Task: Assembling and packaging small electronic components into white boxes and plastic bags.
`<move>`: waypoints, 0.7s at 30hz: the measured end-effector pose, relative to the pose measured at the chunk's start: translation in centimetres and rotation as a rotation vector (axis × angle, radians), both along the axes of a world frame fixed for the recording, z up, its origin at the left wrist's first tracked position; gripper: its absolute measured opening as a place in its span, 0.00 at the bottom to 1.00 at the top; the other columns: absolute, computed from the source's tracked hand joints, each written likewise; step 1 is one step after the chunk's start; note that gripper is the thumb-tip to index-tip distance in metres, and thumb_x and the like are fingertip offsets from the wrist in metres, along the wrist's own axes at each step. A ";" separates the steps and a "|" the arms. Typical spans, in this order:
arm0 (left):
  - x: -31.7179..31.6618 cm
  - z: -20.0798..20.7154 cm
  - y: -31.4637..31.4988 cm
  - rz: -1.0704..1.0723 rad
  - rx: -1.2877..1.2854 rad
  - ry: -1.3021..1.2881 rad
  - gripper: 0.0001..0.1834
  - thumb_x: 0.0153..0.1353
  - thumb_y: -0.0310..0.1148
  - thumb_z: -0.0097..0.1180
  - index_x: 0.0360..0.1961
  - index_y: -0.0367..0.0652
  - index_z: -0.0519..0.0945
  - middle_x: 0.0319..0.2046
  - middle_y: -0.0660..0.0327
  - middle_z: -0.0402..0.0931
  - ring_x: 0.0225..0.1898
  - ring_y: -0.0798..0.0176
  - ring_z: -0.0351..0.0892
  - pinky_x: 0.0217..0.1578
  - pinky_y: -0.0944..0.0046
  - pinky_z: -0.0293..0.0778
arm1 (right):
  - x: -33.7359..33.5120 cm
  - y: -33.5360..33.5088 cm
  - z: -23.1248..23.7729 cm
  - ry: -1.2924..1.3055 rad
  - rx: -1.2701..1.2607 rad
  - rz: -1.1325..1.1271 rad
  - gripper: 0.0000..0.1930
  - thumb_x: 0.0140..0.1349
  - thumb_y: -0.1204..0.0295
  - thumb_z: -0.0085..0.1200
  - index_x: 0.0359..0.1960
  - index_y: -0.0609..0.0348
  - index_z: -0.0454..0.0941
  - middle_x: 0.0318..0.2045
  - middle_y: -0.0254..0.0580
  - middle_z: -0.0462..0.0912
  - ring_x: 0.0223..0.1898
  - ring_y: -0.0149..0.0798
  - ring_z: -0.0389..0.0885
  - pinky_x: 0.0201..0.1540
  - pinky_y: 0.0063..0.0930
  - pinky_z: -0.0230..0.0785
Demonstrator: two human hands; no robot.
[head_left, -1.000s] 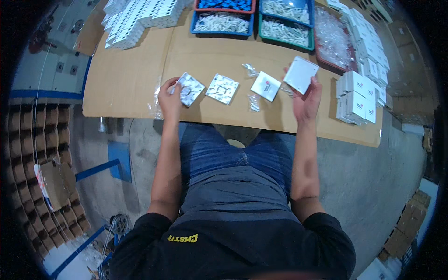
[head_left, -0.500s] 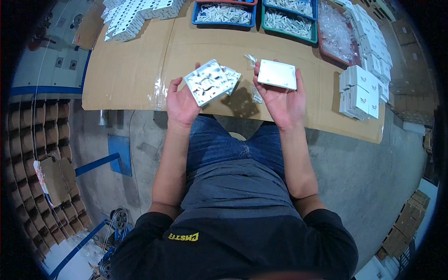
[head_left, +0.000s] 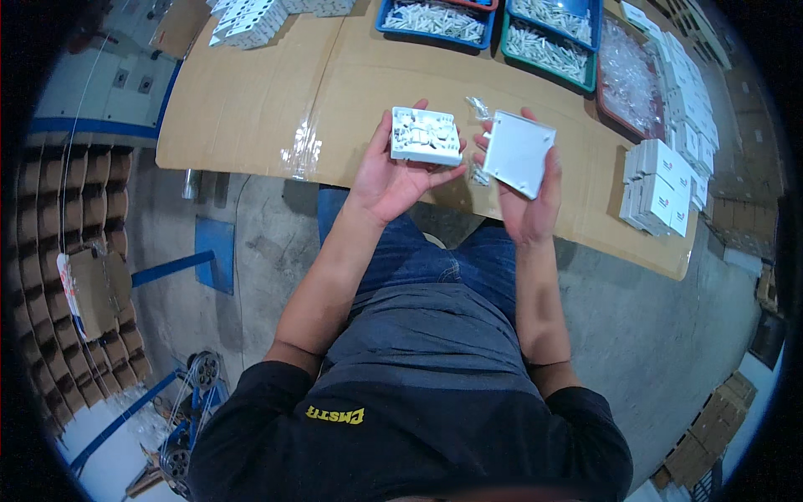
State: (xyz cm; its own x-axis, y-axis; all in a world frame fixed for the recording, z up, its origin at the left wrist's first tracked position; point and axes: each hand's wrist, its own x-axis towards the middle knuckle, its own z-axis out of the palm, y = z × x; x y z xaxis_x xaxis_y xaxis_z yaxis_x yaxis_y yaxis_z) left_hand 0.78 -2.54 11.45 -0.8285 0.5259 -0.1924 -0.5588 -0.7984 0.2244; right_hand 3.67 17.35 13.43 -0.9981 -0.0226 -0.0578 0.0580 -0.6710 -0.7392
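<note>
My left hand (head_left: pixel 386 180) is closed on a square white plastic box base (head_left: pixel 425 136), held above the table's near edge. Its inner side, with molded parts and small pieces, faces up. To the right, my right hand (head_left: pixel 529 201) grips a flat white plastic cover (head_left: pixel 519 152), tilted, with small marks near its corners. The base and the cover are apart. Between them a small clear bag (head_left: pixel 478 107) lies on the table, and another little bag (head_left: pixel 479 174) shows beneath the cover's left edge.
Cardboard covers the table (head_left: pixel 242 117). Along its far side stand a blue tray (head_left: pixel 435 25) and a green tray (head_left: pixel 548 58) of white plugs, plus a red tray (head_left: pixel 627 75) of clear bags. White boxes are stacked at the far left (head_left: pixel 251 21) and right (head_left: pixel 657 188).
My left hand has moved right and levelled the base, bringing it closer to the cover. My right hand has turned the cover to a steeper angle. The whole view has shifted slightly.
</note>
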 end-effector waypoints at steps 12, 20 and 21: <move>2.2 1.1 1.7 -0.065 -0.363 -0.066 0.30 0.74 0.60 0.38 0.66 0.51 0.69 0.54 0.59 0.78 0.53 0.59 0.80 0.51 0.55 0.80 | -0.2 -1.7 -1.6 0.695 1.134 -0.036 0.34 0.49 0.57 0.74 0.58 0.55 0.79 0.62 0.54 0.74 0.60 0.54 0.76 0.61 0.43 0.70; 2.5 1.7 2.0 -0.045 -0.472 -0.061 0.32 0.74 0.60 0.40 0.67 0.50 0.68 0.55 0.57 0.76 0.54 0.57 0.79 0.52 0.54 0.79 | -0.2 -1.9 -1.8 0.716 1.166 -0.073 0.34 0.48 0.58 0.75 0.58 0.55 0.80 0.62 0.54 0.74 0.60 0.54 0.76 0.60 0.42 0.70; 2.5 1.8 2.1 -0.046 -0.471 -0.061 0.32 0.74 0.60 0.40 0.67 0.50 0.68 0.55 0.57 0.76 0.54 0.57 0.79 0.52 0.54 0.79 | -0.2 -2.0 -1.7 0.707 1.169 -0.064 0.34 0.48 0.58 0.75 0.58 0.55 0.80 0.62 0.54 0.74 0.60 0.54 0.76 0.60 0.42 0.70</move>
State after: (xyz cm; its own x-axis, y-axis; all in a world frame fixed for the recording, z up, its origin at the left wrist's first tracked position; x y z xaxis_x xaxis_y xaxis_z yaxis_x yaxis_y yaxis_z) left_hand 3.26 -0.49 13.21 -0.7859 0.4058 -0.4665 -0.6150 -0.5914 0.5216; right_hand 3.47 15.35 11.71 -0.8199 -0.2658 0.5070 -0.5724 0.3729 -0.7303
